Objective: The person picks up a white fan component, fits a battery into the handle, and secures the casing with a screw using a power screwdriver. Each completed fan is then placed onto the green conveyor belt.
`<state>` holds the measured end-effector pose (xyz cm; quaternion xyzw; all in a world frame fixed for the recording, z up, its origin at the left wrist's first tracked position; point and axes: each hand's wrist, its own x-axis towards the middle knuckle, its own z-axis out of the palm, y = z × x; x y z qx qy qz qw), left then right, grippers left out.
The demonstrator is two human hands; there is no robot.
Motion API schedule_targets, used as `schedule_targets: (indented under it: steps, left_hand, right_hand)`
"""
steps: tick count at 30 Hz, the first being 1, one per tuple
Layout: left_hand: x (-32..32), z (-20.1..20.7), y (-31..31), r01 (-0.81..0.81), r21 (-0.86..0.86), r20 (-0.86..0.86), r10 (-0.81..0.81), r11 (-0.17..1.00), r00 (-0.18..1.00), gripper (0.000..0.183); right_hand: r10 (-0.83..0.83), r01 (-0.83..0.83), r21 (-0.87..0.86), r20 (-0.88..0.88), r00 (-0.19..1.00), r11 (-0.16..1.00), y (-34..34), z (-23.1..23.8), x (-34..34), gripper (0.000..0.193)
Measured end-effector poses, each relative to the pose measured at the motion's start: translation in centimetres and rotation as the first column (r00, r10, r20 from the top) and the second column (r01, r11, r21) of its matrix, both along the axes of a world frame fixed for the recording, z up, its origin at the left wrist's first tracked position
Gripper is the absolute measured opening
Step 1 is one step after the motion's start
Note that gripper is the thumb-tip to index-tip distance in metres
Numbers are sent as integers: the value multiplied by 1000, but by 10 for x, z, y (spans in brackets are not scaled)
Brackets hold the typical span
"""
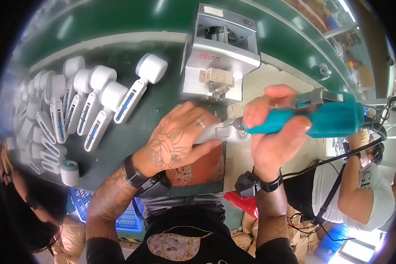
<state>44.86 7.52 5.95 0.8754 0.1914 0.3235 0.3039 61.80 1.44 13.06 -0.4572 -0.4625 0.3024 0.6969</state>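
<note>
Apparent screwdriving step, viewed from beside the worker. The left hand [176, 136] pinches a white device [210, 132] before the silver machine [220, 57]; the right hand [273, 149] grips a teal power screwdriver [332, 119], its tip near the vented end. The next move likely calls for steady alignment.

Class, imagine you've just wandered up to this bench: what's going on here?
A person is working at a green bench with both hands. The left hand holds a pale handheld device, while the right hand grips a teal power screwdriver. The screwdriver's tip is at the device; whether it is turning can't be told. More white, round-headed devices lie grouped to the left, and a silver machine stands beyond the hands.
</note>
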Motion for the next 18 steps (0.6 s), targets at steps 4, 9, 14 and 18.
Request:
schedule_targets:
  steps: [4, 9, 14, 18]
  left_hand:
    - [-3, 0, -7, -4, 1, 0, 4, 1000, 1000, 35]
    - [-4, 1, -5, -3, -8, 7, 3, 1000, 1000, 34]
    - [-2, -1, 2, -17, -12, 13, 17, 1000, 1000, 34]
    - [-4, 7, 2, -27, 63, -7, 28, 998, 1000, 33]
  right_hand:
    - [-92, 99, -52, 126, 988, 994, -1, -6, -10, 84]
    - [-22, 35, -96, 130, 991, 995, 2, -9, -6, 86]
    - [-102, 114, -95, 121, 987, 989, 9, -18, -11, 83]
    - [39, -45, -76, -80, 996, 996, 6, -18, -12, 50]
